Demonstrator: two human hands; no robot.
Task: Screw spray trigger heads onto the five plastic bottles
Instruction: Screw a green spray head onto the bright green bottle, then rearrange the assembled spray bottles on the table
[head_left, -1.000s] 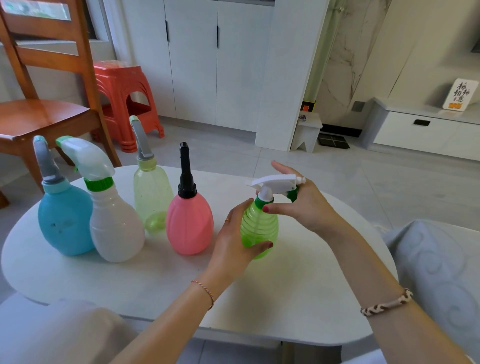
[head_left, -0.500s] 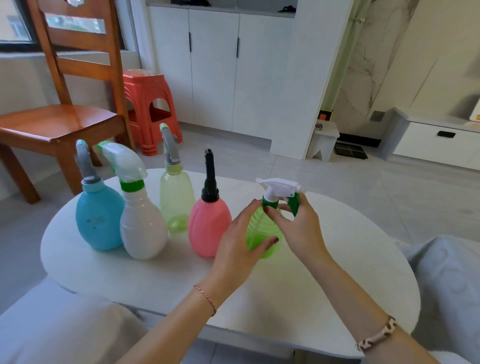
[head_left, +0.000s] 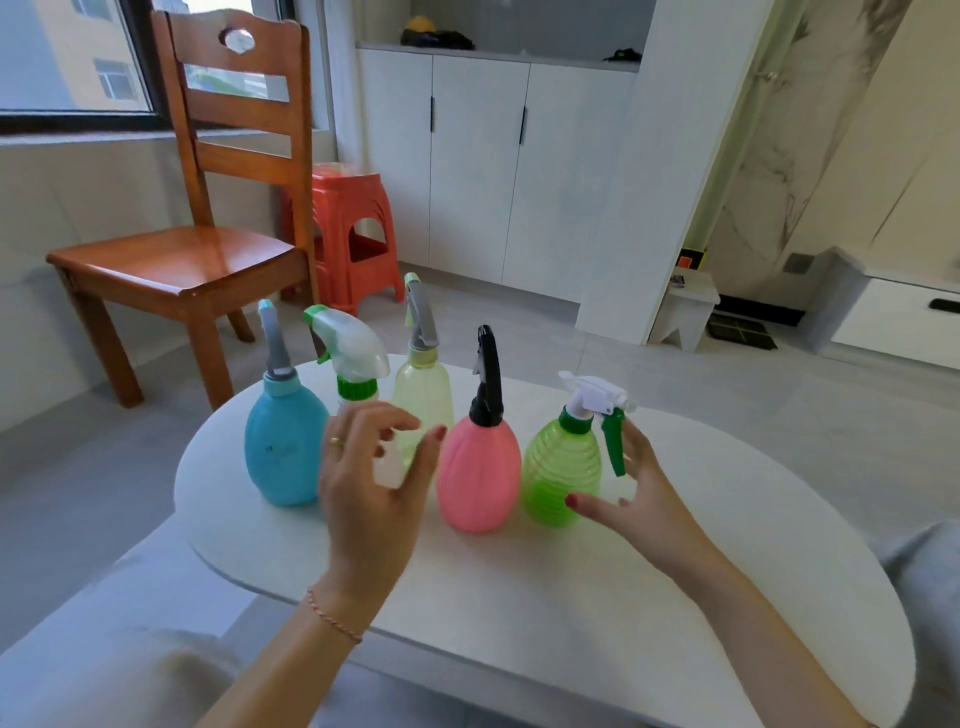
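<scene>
Several spray bottles stand in a row on the white table (head_left: 571, 613), each with a trigger head on it. From the left: a blue bottle (head_left: 280, 452), a white bottle with a white and green head (head_left: 353, 358), a pale yellow bottle (head_left: 422, 395), a pink bottle (head_left: 479, 473) with a black head, and a green ribbed bottle (head_left: 561, 467) with a white and green head (head_left: 597, 400). My left hand (head_left: 371, 493) hovers open in front of the white bottle, hiding its body. My right hand (head_left: 644, 499) is open just right of the green bottle, holding nothing.
A wooden chair (head_left: 197, 260) and a red plastic stool (head_left: 353, 234) stand on the floor behind the table. White cabinets (head_left: 478, 171) line the back wall. A small white step stool (head_left: 685, 306) sits at the right. Grey cushions lie at both lower corners.
Both hands have let go of the green bottle and opened. The left hand moved left toward the white bottle. The camera tilted up and back.
</scene>
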